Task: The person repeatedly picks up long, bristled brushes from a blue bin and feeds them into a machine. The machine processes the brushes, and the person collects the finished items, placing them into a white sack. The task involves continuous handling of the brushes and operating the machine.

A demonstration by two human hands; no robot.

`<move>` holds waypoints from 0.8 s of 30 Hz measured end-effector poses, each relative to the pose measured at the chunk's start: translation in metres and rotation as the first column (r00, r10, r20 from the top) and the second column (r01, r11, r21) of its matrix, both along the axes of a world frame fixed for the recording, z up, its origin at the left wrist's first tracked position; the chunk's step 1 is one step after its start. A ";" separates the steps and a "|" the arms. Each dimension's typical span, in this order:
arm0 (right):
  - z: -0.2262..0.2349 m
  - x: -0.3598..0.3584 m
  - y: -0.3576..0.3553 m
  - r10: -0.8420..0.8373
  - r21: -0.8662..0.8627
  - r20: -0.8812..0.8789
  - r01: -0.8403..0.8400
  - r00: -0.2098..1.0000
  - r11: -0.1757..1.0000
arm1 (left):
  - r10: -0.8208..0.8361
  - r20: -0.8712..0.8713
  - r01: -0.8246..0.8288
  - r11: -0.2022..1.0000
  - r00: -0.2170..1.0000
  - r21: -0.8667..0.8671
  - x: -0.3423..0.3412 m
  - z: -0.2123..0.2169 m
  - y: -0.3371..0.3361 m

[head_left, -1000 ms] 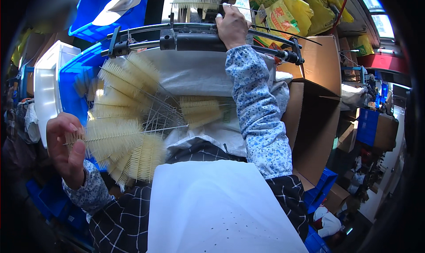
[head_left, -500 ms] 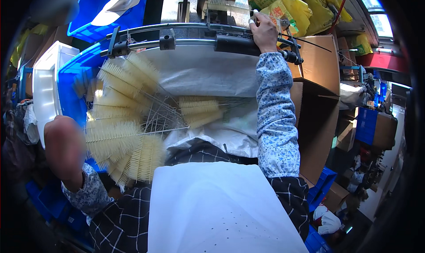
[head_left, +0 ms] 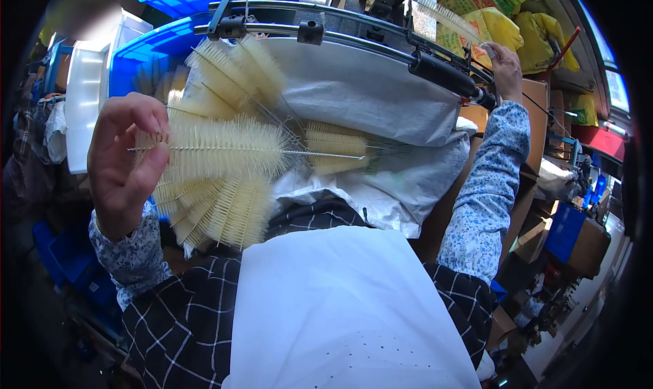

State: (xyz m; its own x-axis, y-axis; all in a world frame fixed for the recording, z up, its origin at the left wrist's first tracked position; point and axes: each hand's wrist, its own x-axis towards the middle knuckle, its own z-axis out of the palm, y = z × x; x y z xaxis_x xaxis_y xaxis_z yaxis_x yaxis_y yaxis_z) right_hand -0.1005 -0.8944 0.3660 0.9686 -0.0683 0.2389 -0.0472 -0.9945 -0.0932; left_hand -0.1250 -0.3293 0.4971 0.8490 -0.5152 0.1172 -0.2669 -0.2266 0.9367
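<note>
My left hand (head_left: 126, 161) is at the left, thumb and fingers pinched on the bristled end of a cream bottle brush (head_left: 228, 147). This brush lies level, its twisted wire stem pointing right. Beneath and behind it, several similar brushes (head_left: 235, 208) fan out in a pile. At the upper right my right hand (head_left: 505, 72) closes its fingertips at the near end of a thinner, paler brush (head_left: 449, 20), which slants up and left beside the machine (head_left: 445, 74). The exact grip there is small and partly hidden.
Two steel rails (head_left: 286, 29) cross in front of me. White sacking (head_left: 360, 83) hangs below them. A blue bin (head_left: 163, 45) and a white tray (head_left: 85, 110) stand left. Cardboard boxes (head_left: 534, 140) and yellow sacks (head_left: 486, 28) lie right.
The view has swung, shifting the machine rightward. My left hand has risen and moved right, bringing its brush above the pile. My right hand stays by the thin brush at the machine's right end.
</note>
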 end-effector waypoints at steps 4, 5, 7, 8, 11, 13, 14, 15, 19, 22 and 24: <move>0.056 -0.080 0.016 -0.023 0.426 -0.265 0.138 0.964 0.894 | -0.106 -0.149 0.097 0.993 0.983 -0.071 0.007 -0.009 -0.016; 0.070 -0.089 0.040 0.074 0.519 -0.293 0.094 0.953 0.849 | -0.130 -0.197 0.113 0.989 0.972 -0.096 0.006 -0.012 -0.021; 0.075 -0.088 0.096 0.304 0.640 -0.295 -0.049 0.906 0.766 | -0.204 -0.112 0.197 0.978 0.973 -0.067 0.003 -0.019 -0.036; 0.075 -0.084 0.119 0.419 0.655 -0.289 -0.141 0.861 0.742 | -0.240 -0.066 0.237 0.970 0.968 -0.052 0.001 -0.021 -0.042; 0.064 -0.081 0.206 0.713 0.839 -0.134 -0.305 0.688 0.451 | -0.302 0.016 0.303 0.953 0.953 -0.030 -0.007 -0.030 -0.072; 0.059 -0.097 0.259 0.701 0.985 -0.100 -0.032 0.707 0.172 | -0.350 0.110 0.349 0.937 0.930 0.029 -0.010 -0.040 -0.080; 0.046 -0.104 0.275 0.716 0.998 -0.066 0.051 0.695 0.043 | -0.363 0.131 0.361 0.932 0.922 0.039 -0.013 -0.042 -0.079; 0.045 -0.101 0.281 0.719 0.997 -0.059 0.073 0.693 0.012 | -0.252 0.144 0.252 0.968 0.957 0.018 -0.017 -0.041 -0.077; 0.032 -0.048 0.234 0.328 0.833 0.219 -0.351 0.919 0.428 | -0.139 -0.076 0.157 0.908 0.987 0.388 -0.037 -0.019 -0.038; -0.005 -0.005 0.132 -0.048 -0.011 0.332 0.055 0.942 0.998 | -0.170 -0.590 0.587 0.492 0.789 0.643 -0.045 -0.005 -0.011; -0.024 0.009 0.108 -0.160 -0.001 0.231 0.164 0.960 0.986 | -0.278 -0.592 0.639 0.510 0.756 0.576 -0.063 -0.017 0.001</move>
State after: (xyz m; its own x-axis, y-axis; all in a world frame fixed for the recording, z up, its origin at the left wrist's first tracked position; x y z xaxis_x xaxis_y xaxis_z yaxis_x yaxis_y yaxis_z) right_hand -0.0915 -0.7859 0.3424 0.8642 -0.2128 0.4559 -0.1873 -0.9771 -0.1010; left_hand -0.1878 -0.3282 0.4801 0.3296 -0.5942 -0.7337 -0.2136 -0.8039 0.5551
